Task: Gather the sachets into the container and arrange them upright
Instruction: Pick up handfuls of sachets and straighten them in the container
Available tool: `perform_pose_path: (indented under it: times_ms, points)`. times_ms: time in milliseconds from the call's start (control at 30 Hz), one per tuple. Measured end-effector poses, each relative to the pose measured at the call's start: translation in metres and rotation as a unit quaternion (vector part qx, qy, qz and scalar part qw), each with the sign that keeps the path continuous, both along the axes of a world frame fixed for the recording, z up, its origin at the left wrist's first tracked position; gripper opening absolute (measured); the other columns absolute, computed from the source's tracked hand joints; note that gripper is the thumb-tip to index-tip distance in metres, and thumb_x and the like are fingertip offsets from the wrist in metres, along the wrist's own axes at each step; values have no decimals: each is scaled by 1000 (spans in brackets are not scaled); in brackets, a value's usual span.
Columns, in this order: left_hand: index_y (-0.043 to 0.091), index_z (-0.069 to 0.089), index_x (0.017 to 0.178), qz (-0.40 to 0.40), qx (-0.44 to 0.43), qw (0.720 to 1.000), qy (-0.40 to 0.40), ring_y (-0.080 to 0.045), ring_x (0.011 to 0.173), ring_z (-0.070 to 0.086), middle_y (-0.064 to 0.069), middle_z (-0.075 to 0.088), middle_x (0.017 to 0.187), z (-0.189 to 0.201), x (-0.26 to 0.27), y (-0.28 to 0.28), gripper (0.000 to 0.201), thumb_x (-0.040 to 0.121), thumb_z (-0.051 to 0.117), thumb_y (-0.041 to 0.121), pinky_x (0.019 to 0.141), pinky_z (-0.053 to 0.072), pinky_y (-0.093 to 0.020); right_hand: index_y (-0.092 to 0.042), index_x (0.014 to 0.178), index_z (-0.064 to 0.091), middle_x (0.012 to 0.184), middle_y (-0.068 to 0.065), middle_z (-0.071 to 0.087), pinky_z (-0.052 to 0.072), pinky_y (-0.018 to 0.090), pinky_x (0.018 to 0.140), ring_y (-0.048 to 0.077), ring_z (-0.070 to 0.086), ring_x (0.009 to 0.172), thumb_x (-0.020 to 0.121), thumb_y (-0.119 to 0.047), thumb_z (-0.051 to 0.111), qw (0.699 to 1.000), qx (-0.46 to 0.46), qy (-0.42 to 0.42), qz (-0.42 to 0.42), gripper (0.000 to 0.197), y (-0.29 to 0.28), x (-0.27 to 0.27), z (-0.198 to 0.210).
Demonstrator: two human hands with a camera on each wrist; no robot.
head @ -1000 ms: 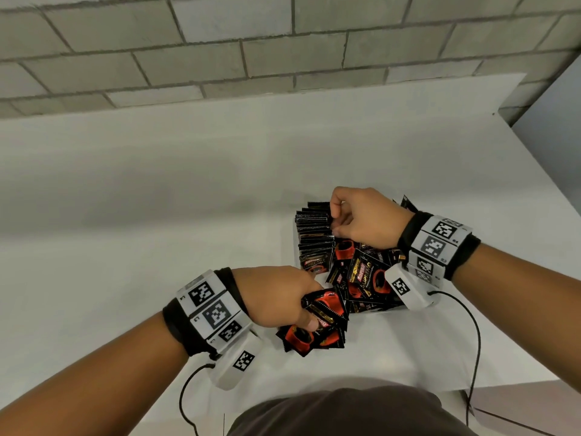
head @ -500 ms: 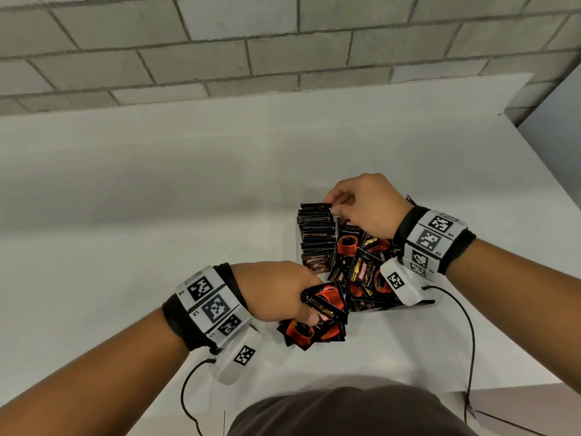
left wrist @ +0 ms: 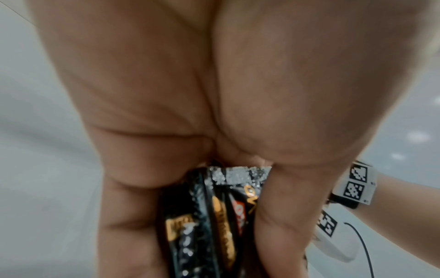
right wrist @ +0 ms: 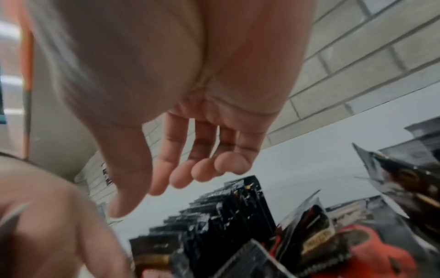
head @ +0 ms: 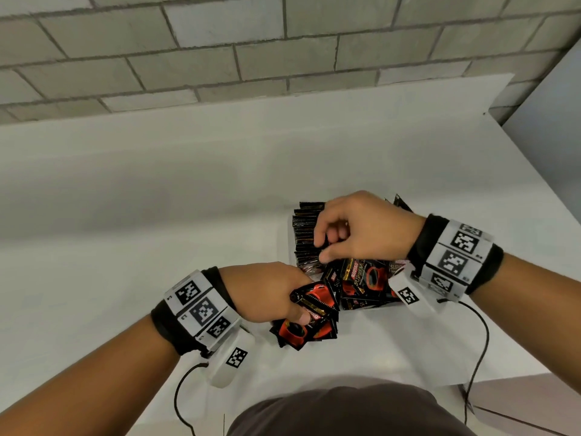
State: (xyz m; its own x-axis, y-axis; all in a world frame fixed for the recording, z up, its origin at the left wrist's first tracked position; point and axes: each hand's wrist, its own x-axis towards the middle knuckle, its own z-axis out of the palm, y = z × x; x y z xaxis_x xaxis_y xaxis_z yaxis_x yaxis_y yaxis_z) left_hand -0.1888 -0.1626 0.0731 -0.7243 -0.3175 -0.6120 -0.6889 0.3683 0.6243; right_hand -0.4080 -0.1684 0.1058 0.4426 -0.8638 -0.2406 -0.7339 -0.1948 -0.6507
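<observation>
Head view: left hand [head: 267, 294], at lower centre of the frame, clenched a bundle of glossy black-and-red foil sachets [head: 309, 322] just below and left of the translucent plastic container [head: 284, 234]. Right hand [head: 361, 228], at centre right, hovered with loosely curled fingers over the upright row of black sachets [head: 305, 237] along the container's left side; whether it pinched one could not be told. Loose sachets [head: 361, 278] lay flat in the container's lower part.

Left wrist view: fingers [left wrist: 281, 225] grasped the bundle [left wrist: 214, 216], long axis running along the hand.

Right wrist view: fingers [right wrist: 202, 169] were relaxed and empty above the upright row [right wrist: 214, 216], lower centre. The right hand was the nearer to the row.
</observation>
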Motion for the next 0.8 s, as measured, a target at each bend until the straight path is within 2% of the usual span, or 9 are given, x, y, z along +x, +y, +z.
perform_pose_path:
  times_ms: [133,267,333,367,433,500,600,733,800]
  points:
    - [20,65,123,38,-6,999,39,-16,108,66,1,67,118,1,6,-2,29,96,69,28,98,52,-42,-30,91,77,75,0,69,50,29,62,14,61,65,79,-31,84,999,26,20,41,14,2,7,-13]
    - [22,69,120,127,14,990,67,-12,103,71,5,76,111,0,18,-5,26,96,71,30,98,55,-42,-27,103,78,72,-12,70,41,7,56,-5,60,60,92,-8,63,999,31,42,15,26,1,6,-15]
    - [22,70,120,179,59,977,101,-14,101,74,3,77,111,-1,22,-4,23,97,70,26,92,60,-42,-25,105,75,82,-8,75,48,10,59,-3,66,63,87,1,55,998,67,-3,-9,38,5,2,-9]
    - [20,69,121,208,95,966,118,-18,100,75,0,77,111,-1,22,-3,23,97,69,22,84,63,-42,-24,106,73,85,-4,76,55,17,60,5,70,64,85,1,56,995,88,-32,-17,37,9,1,-7]
    - [13,68,123,263,159,941,140,-25,96,76,-6,78,110,-1,23,-1,25,98,67,16,71,65,-42,-21,110,67,86,3,76,62,34,63,21,73,66,88,-6,63,987,133,-81,-24,27,16,1,-4]
    - [9,66,125,296,194,923,152,-29,96,76,-11,77,110,-1,22,0,28,98,66,13,67,65,-43,-22,113,61,87,5,75,63,42,64,23,74,66,90,-25,73,986,147,-81,-14,26,23,5,-6]
    - [13,66,125,326,215,905,167,-34,98,76,-13,76,112,-3,21,0,29,97,67,13,69,64,-50,-21,107,56,86,2,72,63,40,59,21,73,61,76,-41,86,987,135,-84,-33,47,28,11,-17]
    - [11,67,125,337,207,901,179,-34,99,75,-15,75,114,-6,19,-1,31,95,70,13,73,64,-53,-24,83,54,67,-9,61,48,20,53,2,57,55,74,-34,89,993,74,-78,-40,38,25,14,-34]
    - [10,66,126,339,210,899,180,-33,100,75,-15,75,115,-6,19,-1,35,92,73,9,75,64,-52,-22,81,56,74,-7,61,50,24,59,2,55,61,77,-34,86,996,51,-58,-47,33,21,13,-38]
